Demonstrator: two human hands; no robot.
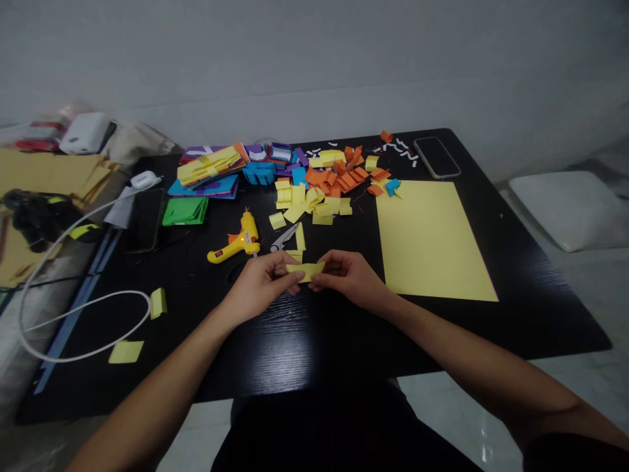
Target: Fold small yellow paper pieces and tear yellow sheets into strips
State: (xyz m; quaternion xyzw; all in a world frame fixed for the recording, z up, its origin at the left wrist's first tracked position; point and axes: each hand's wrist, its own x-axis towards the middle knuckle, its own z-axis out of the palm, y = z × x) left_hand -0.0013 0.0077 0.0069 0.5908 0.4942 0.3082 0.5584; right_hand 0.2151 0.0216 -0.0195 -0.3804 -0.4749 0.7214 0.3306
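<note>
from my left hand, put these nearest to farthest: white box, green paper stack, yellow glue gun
1. Yellow glue gun: just beyond the left hand
2. Green paper stack: farther left and back
3. White box: far left, at the back

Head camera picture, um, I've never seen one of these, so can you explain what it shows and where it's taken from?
There's no machine here: one camera, worn on a person's head, looks forward and down at their two bare hands. The left hand and right hand hold a small yellow paper strip between them. Just beyond, on the black table, lie a yellow glue gun, scissors, and scattered yellow paper pieces and orange paper pieces. Folded green paper lies farther left. On the right is a large yellow sheet, with a phone beyond it.
</note>
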